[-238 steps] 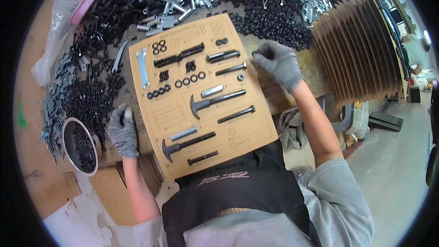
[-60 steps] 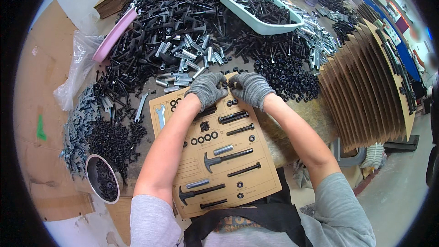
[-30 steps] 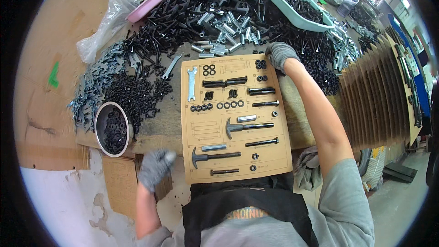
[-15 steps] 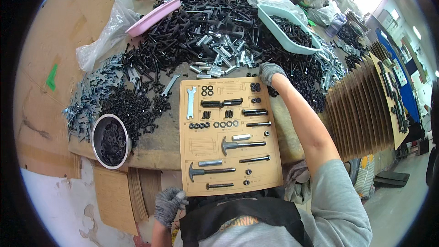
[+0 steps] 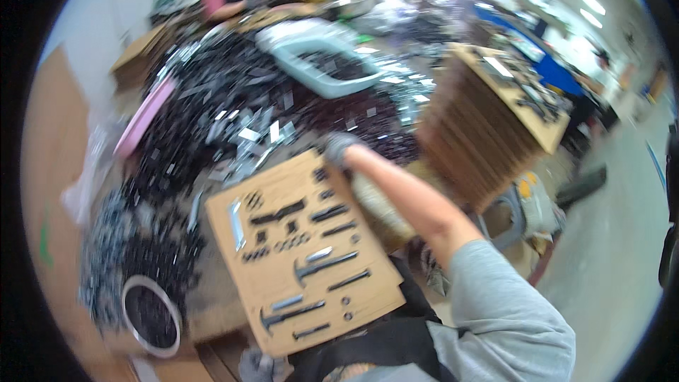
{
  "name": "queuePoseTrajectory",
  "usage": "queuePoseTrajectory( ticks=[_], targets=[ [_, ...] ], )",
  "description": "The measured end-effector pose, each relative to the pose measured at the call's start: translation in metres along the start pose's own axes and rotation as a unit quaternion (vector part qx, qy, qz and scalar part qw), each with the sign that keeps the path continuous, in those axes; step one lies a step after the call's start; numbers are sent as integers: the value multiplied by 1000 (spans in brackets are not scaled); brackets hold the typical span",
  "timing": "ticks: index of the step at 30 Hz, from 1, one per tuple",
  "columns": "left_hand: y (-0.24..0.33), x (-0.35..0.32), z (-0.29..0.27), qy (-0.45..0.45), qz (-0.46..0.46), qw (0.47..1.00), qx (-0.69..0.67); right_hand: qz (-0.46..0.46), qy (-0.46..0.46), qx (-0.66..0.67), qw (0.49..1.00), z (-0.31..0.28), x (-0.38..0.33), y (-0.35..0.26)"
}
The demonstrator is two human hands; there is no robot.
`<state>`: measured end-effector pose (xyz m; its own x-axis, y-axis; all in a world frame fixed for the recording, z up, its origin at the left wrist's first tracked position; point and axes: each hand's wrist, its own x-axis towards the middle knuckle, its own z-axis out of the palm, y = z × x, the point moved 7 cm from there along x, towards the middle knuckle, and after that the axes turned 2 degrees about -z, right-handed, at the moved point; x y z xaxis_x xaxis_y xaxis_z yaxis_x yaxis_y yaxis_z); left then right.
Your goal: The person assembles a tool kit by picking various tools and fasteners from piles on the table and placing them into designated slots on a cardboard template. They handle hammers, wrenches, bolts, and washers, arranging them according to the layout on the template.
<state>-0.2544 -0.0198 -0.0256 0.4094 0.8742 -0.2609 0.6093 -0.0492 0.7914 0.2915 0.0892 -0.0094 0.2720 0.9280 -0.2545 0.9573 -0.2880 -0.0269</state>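
A brown cardboard panel [image 5: 258,269] lies tilted in front of me, its lower edge close to my body. Fixed on it are an open-end wrench [image 5: 237,225], two black hammer-shaped pieces [image 5: 327,267], bolts, nuts, washers and silver sleeves [image 5: 287,303]. My right hand [image 5: 341,150], in a grey glove, is closed at the panel's far right corner. Gloved too, my left hand [image 5: 256,366] is closed at the near left corner, partly hidden by the panel's edge. Motion blurs both hands' fingers.
Black hardware [image 5: 233,85] is heaped across the table beyond, with silver sleeves among it. A pink tray [image 5: 143,119], a light-blue tray [image 5: 318,85] and a round bowl [image 5: 175,311] stand there. At right rises a stack of loaded panels [image 5: 460,127]. Co-workers sit at the far side.
My view has swung right, so the table and heap shift left and the panel stack comes nearer the middle. The cardboard panel now appears turned counter-clockwise, both hands still at its corners.
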Motion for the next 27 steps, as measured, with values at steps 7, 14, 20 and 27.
queuePoseTrajectory(
  ticks=[7, 14, 20, 27],
  targets=[
    [26, -7, 13, -86, -153, 940, -291, 167, 15, 498, 851, 78, -46, 52],
    [14, 10, 23, -82, -89, 931, -345, 87, 5, 694, 715, 47, -132, 5],
    [16, 11, 23, -27, -123, 920, -371, 170, 0, 715, 678, 60, -142, 4],
    [30, 11, 24, -19, -95, 917, -386, 138, 18, 720, 679, 76, -133, 16]
  ],
)
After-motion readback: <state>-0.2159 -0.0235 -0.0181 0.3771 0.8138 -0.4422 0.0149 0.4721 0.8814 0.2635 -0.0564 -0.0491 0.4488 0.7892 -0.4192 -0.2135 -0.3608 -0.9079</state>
